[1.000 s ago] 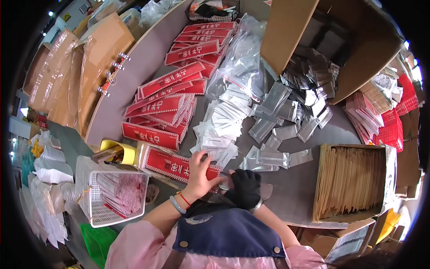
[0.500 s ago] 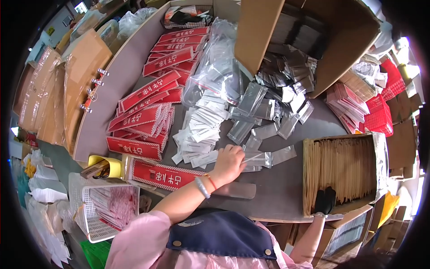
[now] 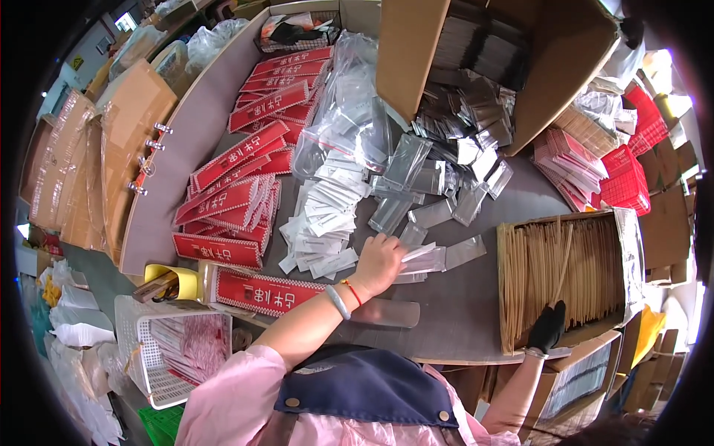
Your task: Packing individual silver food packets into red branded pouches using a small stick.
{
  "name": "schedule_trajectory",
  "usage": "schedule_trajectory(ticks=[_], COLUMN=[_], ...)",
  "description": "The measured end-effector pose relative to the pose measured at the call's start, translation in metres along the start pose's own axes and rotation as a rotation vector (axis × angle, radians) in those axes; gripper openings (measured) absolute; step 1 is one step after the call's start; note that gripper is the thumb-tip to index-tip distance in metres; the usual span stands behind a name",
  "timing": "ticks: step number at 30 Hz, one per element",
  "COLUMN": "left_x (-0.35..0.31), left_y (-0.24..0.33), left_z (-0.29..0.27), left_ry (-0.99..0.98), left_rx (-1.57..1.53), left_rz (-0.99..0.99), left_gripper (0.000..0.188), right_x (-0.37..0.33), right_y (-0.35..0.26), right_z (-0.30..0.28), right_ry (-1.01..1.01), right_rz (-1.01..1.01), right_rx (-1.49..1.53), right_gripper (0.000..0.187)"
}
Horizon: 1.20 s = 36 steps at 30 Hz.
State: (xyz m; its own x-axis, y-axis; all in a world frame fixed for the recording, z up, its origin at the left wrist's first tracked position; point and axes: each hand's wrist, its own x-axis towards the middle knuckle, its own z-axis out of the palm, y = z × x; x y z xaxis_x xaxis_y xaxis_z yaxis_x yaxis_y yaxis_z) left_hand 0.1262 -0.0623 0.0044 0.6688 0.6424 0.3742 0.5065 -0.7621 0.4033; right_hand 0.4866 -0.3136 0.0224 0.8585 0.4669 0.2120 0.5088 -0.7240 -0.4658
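Note:
My left hand (image 3: pixel 381 264), bare with a red cord and a pale bangle at the wrist, has its fingers closed on a small white packet (image 3: pixel 419 253). Just beneath it lie clear plastic sleeves (image 3: pixel 465 253). Over at the right, my right hand (image 3: pixel 548 328) wears a black glove and pinches the lower end of a thin tan strip (image 3: pixel 567 260). That strip leans up out of a cardboard box (image 3: pixel 507 312) packed with upright tan strips (image 3: pixel 532 267). Whether they are wood or paper I cannot tell. A heap of white packets (image 3: pixel 327 212) spreads beyond my left hand.
Red printed sleeves (image 3: pixel 230 201) pile up at the left, and one red sleeve (image 3: pixel 264 292) lies along the near edge. A large open carton (image 3: pixel 405 59) stands at the back. A white basket (image 3: pixel 137 334) and a yellow holder (image 3: pixel 186 279) sit at the near left.
A white packet now shows at my left fingertips. My right hand has tipped a tan strip out of the packed row. The whole view has shifted slightly.

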Motion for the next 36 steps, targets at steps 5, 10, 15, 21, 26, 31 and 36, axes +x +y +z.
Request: schedule_trajectory(ticks=[5,10,15,21,26,31,36], left_x=[-0.016,-0.080,-0.123,-0.115,-0.118,-0.097,-0.084], left_y=[0.005,0.004,-0.011,0.007,0.004,0.007,0.008], left_z=[-0.036,-0.069,-0.109,-0.090,-0.082,-0.079,-0.093], left_ry=[-0.229,-0.389,-0.235,-0.258,-0.235,-0.302,-0.446], left_rx=[-0.392,-0.215,-0.097,-0.131,-0.104,-0.156,0.032], left_rz=[-0.226,-0.152,-0.241,-0.205,-0.135,-0.066,0.169], left_gripper=[0.012,0.029,0.070,0.075,0.066,0.063,0.012], right_x=[-0.048,-0.099,-0.122,-0.143,-0.158,-0.191,-0.163], right_y=[-0.076,-0.146,-0.163,-0.181,-0.169,-0.221,-0.214], right_z=[0.009,0.019,0.026,0.071,0.077,0.077,0.066], right_ry=[-0.146,-0.559,-0.790,-0.762,-0.660,-0.877,-0.763], right_rz=[-0.279,-0.718,-0.832,-1.030,-0.596,-0.746,-1.077], right_rx=[0.230,0.291,-0.015,0.206,0.435,0.581,0.117], right_gripper=[0.012,0.027,0.030,0.011,0.010,0.053,0.072])
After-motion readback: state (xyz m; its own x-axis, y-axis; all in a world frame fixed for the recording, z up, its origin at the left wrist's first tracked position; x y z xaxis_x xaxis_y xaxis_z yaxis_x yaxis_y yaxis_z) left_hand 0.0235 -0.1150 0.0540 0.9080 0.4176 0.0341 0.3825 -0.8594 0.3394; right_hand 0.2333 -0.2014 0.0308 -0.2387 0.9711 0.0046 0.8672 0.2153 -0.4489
